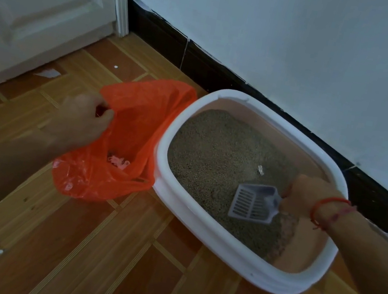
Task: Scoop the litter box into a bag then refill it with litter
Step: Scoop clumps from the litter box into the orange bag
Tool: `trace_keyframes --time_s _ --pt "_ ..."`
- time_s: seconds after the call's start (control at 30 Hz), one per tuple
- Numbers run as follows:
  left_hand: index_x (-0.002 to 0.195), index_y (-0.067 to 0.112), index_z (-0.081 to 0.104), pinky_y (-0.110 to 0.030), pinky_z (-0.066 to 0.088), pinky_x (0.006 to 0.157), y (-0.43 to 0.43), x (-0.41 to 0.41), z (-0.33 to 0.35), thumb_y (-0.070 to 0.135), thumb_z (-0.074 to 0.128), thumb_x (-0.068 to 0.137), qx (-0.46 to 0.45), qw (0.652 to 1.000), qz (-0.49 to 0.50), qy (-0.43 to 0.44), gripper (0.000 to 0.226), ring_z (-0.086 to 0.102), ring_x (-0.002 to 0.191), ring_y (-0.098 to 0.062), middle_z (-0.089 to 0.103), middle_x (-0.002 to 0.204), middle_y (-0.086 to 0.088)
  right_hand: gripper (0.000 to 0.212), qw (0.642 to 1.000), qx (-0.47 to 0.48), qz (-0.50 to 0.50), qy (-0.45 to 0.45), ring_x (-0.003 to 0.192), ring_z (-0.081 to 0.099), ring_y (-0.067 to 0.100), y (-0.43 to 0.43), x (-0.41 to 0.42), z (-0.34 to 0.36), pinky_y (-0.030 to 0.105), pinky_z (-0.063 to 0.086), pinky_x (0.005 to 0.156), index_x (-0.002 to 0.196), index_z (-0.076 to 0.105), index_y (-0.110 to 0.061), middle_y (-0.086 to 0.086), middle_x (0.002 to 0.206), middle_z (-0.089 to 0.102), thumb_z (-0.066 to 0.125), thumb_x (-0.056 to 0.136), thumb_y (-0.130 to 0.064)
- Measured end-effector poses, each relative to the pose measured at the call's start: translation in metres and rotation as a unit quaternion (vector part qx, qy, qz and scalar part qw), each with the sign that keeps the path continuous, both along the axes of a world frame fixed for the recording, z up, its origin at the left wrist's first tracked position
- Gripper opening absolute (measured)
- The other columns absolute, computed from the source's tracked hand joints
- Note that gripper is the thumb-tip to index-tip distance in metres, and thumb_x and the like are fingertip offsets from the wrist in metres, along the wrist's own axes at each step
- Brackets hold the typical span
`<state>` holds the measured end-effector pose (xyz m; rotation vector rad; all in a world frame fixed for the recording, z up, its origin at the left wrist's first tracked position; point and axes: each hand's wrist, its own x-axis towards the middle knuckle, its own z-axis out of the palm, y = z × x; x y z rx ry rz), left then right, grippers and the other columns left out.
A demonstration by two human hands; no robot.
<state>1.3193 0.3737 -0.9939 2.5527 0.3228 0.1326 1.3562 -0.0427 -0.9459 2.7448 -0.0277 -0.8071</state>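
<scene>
Head view: the right hand (308, 198) is curled round the handle of a grey slotted scoop (254, 201), whose blade rests on the litter (218, 151) at the near right of the white litter box (199, 228). The left hand (84, 117) pinches the rim of an orange bag (141, 116), holding its mouth open just left of the box and touching its rim. Pale pink scraps (119, 161) lie in the bag's bottom. A small pale piece (260, 170) sits on the litter, far of the scoop. A red string (327, 205) circles the right wrist. The box stands on a wooden floor (117, 250) near the dark skirting (202, 65).
</scene>
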Motion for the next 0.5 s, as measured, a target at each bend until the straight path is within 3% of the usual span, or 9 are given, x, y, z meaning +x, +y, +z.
trace_keyframes --time_s 0.17,0.33,0.5 --pt "0.097 0.013 0.064 -0.02 0.033 0.053 0.0 0.0 0.001 0.025 0.052 0.099 0.002 1.0 -0.007 -0.005 0.017 0.05 0.064 -0.004 0.052 0.072 0.012 0.029 0.999 0.007 0.034 0.0 0.07 0.061 0.019 0.007 -0.016 -0.03 0.03 0.054 0.064 0.073 0.053 -0.02 0.0 0.069 0.055 0.06 0.086 -0.045" --pt "0.089 0.016 0.061 -0.024 0.035 0.051 -0.001 -0.003 0.005 0.025 0.051 0.099 0.002 1.0 -0.008 0.003 0.017 0.054 0.063 -0.009 0.056 0.072 0.006 0.027 0.997 0.075 0.025 -0.02 0.073 0.061 0.021 0.003 -0.03 -0.059 0.027 0.047 0.062 0.091 0.066 -0.02 0.003 0.078 0.06 0.054 0.086 -0.044" --pt "0.091 0.015 0.061 -0.022 0.036 0.052 -0.002 -0.004 0.005 0.025 0.052 0.099 0.003 1.0 -0.007 0.003 0.016 0.054 0.064 -0.008 0.056 0.074 0.006 0.025 0.984 0.171 -0.031 -0.035 0.076 0.066 0.024 0.012 -0.037 -0.078 0.032 0.056 0.07 0.092 0.071 -0.023 0.005 0.08 0.068 0.058 0.084 -0.042"
